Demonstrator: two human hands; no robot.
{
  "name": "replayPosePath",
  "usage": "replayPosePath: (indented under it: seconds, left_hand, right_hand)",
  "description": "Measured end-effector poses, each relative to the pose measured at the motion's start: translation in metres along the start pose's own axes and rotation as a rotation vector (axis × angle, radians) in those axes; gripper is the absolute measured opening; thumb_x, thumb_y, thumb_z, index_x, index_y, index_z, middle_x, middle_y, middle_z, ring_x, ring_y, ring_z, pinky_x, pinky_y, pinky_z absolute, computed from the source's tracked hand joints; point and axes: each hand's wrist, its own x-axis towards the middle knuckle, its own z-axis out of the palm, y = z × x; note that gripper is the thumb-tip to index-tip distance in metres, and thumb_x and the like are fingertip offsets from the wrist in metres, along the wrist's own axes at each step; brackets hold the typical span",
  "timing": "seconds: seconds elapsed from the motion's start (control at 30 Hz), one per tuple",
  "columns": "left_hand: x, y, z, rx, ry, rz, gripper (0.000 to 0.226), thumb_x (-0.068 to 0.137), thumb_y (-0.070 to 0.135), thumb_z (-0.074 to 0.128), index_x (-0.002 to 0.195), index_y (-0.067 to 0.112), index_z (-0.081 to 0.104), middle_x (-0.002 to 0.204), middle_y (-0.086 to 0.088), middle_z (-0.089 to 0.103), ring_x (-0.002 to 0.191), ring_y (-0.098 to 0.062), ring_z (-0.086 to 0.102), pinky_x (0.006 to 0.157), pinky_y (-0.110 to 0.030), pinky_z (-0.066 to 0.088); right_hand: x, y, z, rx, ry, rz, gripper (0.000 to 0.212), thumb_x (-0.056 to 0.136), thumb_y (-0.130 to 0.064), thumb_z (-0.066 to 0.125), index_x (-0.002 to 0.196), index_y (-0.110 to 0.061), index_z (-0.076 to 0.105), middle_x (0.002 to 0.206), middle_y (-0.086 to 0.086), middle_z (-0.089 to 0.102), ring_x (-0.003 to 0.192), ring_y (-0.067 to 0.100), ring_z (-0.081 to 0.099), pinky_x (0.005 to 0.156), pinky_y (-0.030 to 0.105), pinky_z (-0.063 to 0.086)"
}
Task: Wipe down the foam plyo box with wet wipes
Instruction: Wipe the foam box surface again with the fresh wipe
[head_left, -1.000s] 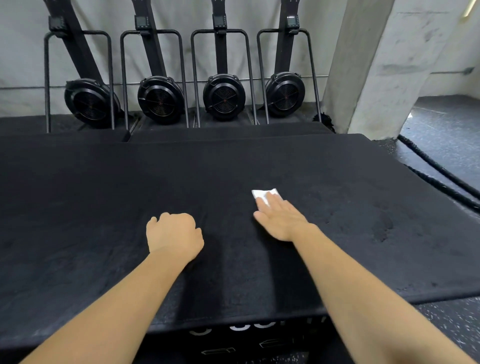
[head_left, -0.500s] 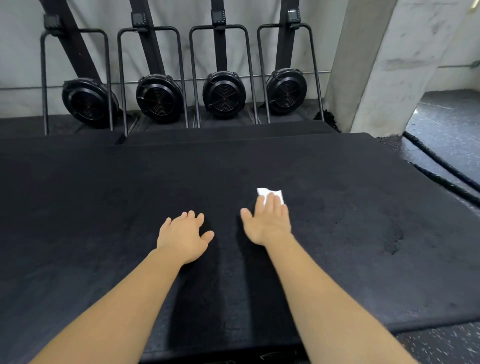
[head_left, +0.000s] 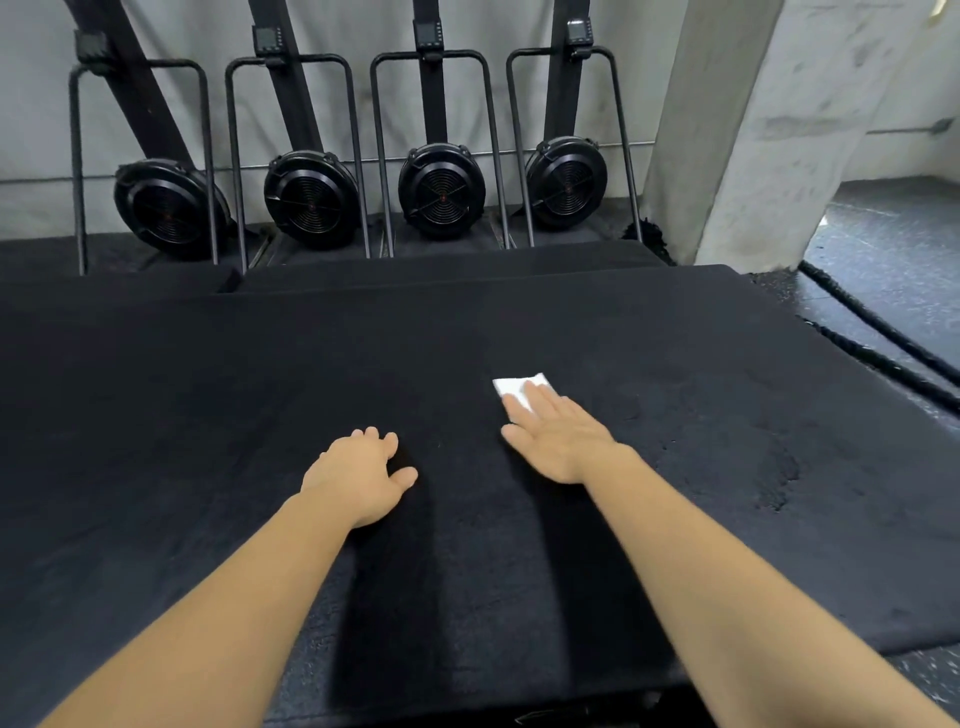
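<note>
Swung leftward at the wrist since half a second ago, the right hand (head_left: 563, 441) is seen flat on the foam plyo box (head_left: 208, 415), while the fingers of the left hand (head_left: 358, 478), then spread, are now loosely curled. The box's black top is shown filling most of the view. Behind it, a concrete pillar (head_left: 737, 130) is seen at right, and four black fan-wheel machines (head_left: 441, 189) are lined against a pale wall. Both bare forearms are stretched forward. The left hand is rested on the top, thumb out, nothing held. The right hand's straight, closed fingers are pressed on a folded white wet wipe (head_left: 514, 385), laid just right of the top's middle.
</note>
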Motion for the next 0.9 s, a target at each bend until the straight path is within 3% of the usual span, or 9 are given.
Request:
replayPosePath:
  seconds: [0.1, 0.3, 0.4, 0.53, 0.7, 0.8, 0.9]
  left_hand:
    - [0.000, 0.001, -0.001, 0.022, -0.005, 0.002, 0.060, 0.100, 0.048, 0.037, 0.152, 0.020, 0.025, 0.155, -0.004, 0.027, 0.143, -0.023, 0.026, 0.114, -0.039, 0.030]
    - [0.000, 0.002, 0.000, -0.005, 0.007, 0.000, 0.060, 0.100, 0.047, 0.039, 0.152, 0.021, 0.024, 0.159, -0.002, 0.020, 0.147, -0.021, 0.018, 0.115, -0.040, 0.028]
    - [-0.001, 0.001, 0.000, -0.003, 0.017, 0.003, 0.059, 0.100, 0.047, 0.039, 0.151, 0.021, 0.026, 0.158, -0.002, 0.022, 0.147, -0.021, 0.018, 0.115, -0.039, 0.029]
    - [-0.002, 0.000, 0.002, -0.003, 0.032, 0.008, 0.059, 0.099, 0.049, 0.040, 0.149, 0.019, 0.030, 0.154, -0.003, 0.030, 0.143, -0.021, 0.025, 0.113, -0.038, 0.031]
    - [-0.001, -0.002, 0.002, 0.009, 0.044, 0.017, 0.062, 0.097, 0.052, 0.040, 0.150, 0.022, 0.028, 0.152, -0.001, 0.032, 0.142, -0.019, 0.026, 0.112, -0.036, 0.033]
    - [-0.001, -0.002, 0.001, 0.007, 0.043, 0.017, 0.062, 0.097, 0.053, 0.040, 0.150, 0.024, 0.027, 0.151, 0.000, 0.033, 0.141, -0.018, 0.028, 0.110, -0.034, 0.036]
    - [0.001, -0.001, 0.000, 0.017, 0.035, 0.015, 0.064, 0.098, 0.053, 0.039, 0.152, 0.023, 0.025, 0.152, 0.000, 0.031, 0.142, -0.019, 0.027, 0.112, -0.035, 0.033]
  right_hand:
    - [-0.006, 0.041, -0.009, 0.021, 0.010, 0.127, 0.052, 0.102, -0.044, 0.023, 0.151, -0.027, 0.019, 0.157, 0.001, 0.014, 0.140, 0.031, 0.023, 0.114, 0.040, 0.023]
    - [0.002, 0.041, -0.015, 0.049, -0.035, 0.335, 0.063, 0.103, -0.049, 0.015, 0.157, -0.018, 0.002, 0.164, 0.008, -0.010, 0.150, 0.025, -0.011, 0.121, 0.041, 0.002]
    - [0.015, -0.003, -0.003, 0.004, 0.038, 0.430, 0.073, 0.102, -0.054, 0.015, 0.156, -0.009, 0.000, 0.163, 0.014, -0.007, 0.150, 0.028, -0.009, 0.121, 0.043, 0.003]
    - [0.030, -0.065, 0.017, -0.052, 0.086, 0.315, 0.076, 0.100, -0.056, 0.014, 0.156, -0.006, -0.001, 0.163, 0.015, -0.005, 0.150, 0.029, -0.006, 0.120, 0.043, 0.005]
    - [0.040, -0.102, 0.024, -0.103, 0.010, 0.121, 0.075, 0.102, -0.055, 0.009, 0.154, -0.005, -0.010, 0.161, 0.015, -0.017, 0.148, 0.029, -0.020, 0.121, 0.043, -0.009]
    - [0.041, -0.103, 0.019, -0.035, 0.014, -0.034, 0.072, 0.103, -0.051, 0.012, 0.156, -0.005, -0.002, 0.163, 0.012, -0.015, 0.149, 0.024, -0.017, 0.122, 0.039, -0.008]
    - [0.039, -0.085, 0.013, 0.044, 0.047, -0.152, 0.061, 0.105, -0.045, 0.020, 0.155, -0.010, 0.016, 0.164, 0.007, -0.006, 0.151, 0.020, -0.004, 0.122, 0.037, 0.005]
